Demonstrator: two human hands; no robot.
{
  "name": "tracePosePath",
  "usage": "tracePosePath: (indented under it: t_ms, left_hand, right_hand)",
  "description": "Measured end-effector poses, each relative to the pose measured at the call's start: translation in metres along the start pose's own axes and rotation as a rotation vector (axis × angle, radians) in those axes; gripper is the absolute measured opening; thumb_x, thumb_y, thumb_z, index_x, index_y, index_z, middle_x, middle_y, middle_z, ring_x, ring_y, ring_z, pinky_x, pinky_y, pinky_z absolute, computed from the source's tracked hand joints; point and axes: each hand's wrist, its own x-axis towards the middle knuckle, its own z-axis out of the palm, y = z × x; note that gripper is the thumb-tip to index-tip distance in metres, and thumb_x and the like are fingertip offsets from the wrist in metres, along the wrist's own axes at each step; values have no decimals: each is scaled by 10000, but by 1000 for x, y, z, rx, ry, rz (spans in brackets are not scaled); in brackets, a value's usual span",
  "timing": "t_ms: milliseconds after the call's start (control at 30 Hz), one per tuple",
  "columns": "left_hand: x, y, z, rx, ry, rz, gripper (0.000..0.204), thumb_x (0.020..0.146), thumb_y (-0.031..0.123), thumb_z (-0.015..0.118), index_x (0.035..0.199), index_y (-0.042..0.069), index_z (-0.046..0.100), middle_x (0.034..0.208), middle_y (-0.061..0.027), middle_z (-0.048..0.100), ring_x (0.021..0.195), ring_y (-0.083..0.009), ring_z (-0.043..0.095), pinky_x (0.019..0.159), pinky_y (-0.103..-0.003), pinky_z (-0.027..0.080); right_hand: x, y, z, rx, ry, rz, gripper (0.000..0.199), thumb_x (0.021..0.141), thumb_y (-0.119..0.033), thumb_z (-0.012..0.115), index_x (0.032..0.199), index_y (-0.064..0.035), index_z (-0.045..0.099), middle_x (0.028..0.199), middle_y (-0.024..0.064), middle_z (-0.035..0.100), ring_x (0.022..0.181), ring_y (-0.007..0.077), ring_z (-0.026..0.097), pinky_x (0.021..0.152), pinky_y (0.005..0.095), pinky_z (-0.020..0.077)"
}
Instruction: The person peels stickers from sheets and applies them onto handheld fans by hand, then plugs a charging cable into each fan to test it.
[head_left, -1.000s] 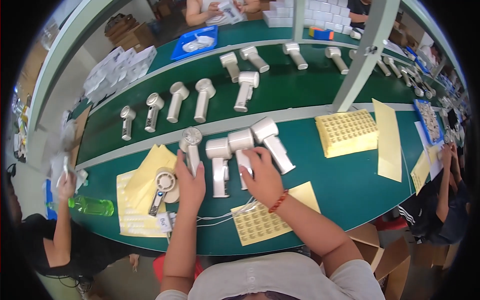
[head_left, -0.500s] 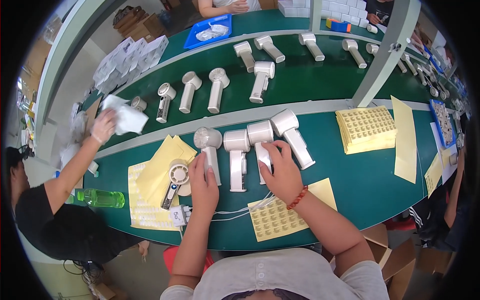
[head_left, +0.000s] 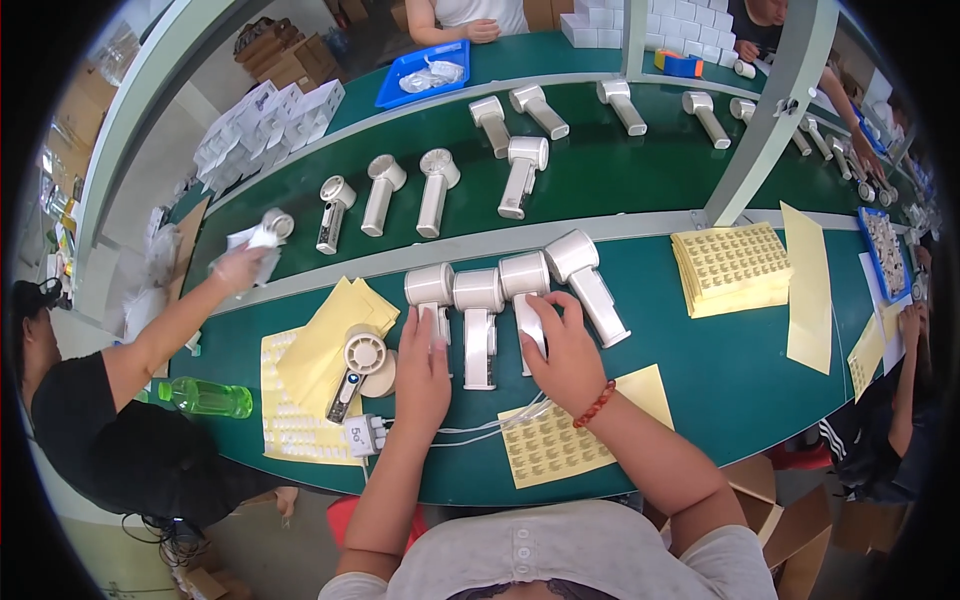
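Head view: four white handheld fans lie side by side on the green counter (head_left: 740, 390), heads pointing away from the person. The left hand (head_left: 422, 372) lies flat and open, palm down, its fingertips on the handle of the first fan (head_left: 432, 292). The right hand (head_left: 563, 350) is curled over the handle of the third fan (head_left: 526, 290), gripping it. The second fan (head_left: 479, 312) lies between the two hands, and the fourth fan (head_left: 590, 282) lies angled just right of the right hand. A yellow sticker sheet (head_left: 560, 440) lies under the right wrist. Left of the left hand a small fan (head_left: 358, 366) rests on yellow sheets, near a green bottle (head_left: 205, 398). A co-worker's hand (head_left: 240, 265) holds another fan by the belt.
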Motion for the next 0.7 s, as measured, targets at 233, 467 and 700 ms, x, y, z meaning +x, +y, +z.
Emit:
tracePosePath:
  t_ms: [233, 467, 700]
  left_hand:
    - [-2, 11, -8, 82, -129, 17, 533, 855, 181, 566, 1337, 43, 384, 1408, -266, 244, 1292, -419, 271, 1038, -468, 273]
    - [-5, 21, -11, 410, -387, 403, 775, 690, 447, 692, 1366, 253, 365, 1460, -94, 228, 1341, -401, 165, 1036, -609, 160]
    - [-3, 17, -1, 437, -283, 383, 749, 693, 447, 679, 1352, 267, 375, 1441, -61, 273, 1319, -330, 260, 1001, -627, 221]
  right_hand:
    - [1, 1, -3, 53, -20, -34, 437, 790, -140, 638, 1188, -43, 488, 1190, 149, 425, 743, 282, 576, 691, 336, 483]
    - [11, -12, -23, -284, 131, -254, 393, 742, -153, 661, 1098, -48, 530, 1151, 163, 486, 1002, 318, 507, 836, 413, 418]
    - [21, 16, -64, -152, -110, 93, 401, 703, -83, 689, 1054, -64, 497, 1279, 207, 381, 1093, 397, 476, 896, 427, 426]
